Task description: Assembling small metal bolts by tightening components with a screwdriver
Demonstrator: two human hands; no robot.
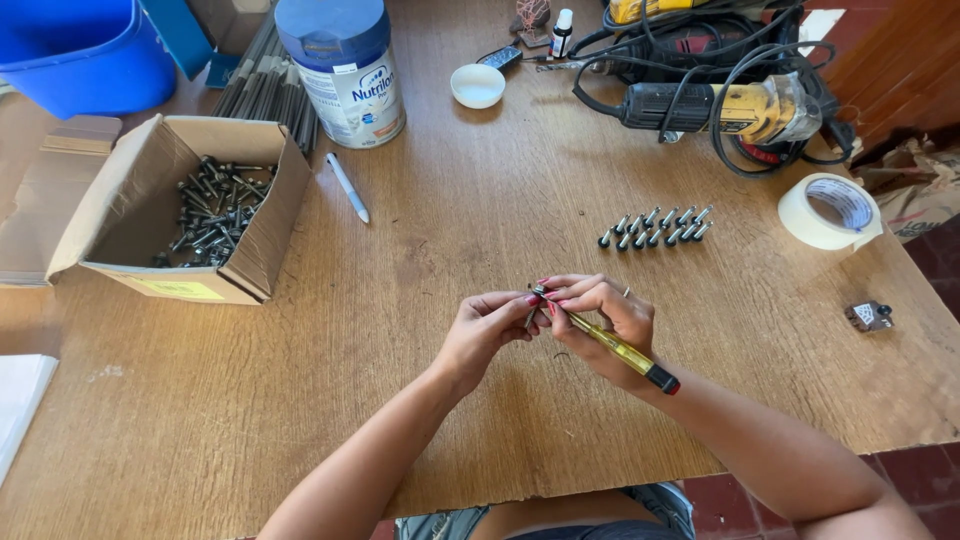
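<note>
Above the middle of the desk (420, 300), the right hand (605, 320) is gripping a slim yellow screwdriver (612, 346) along its clear handle, tip pointing toward the left hand (488, 330), which is pinching a small dark screw (531, 315) between closed fingertips. The screw is looking light, hard and easy to fumble, so a pinch on its shank seems safest; the screwdriver is looking stiff, light and best held mid-handle.

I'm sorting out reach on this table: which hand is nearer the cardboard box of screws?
Left. The left hand is at mid-table, on the side towards the cardboard box. The right hand, gripping the yellow screwdriver, sits beyond the left, farther from the box.
</note>
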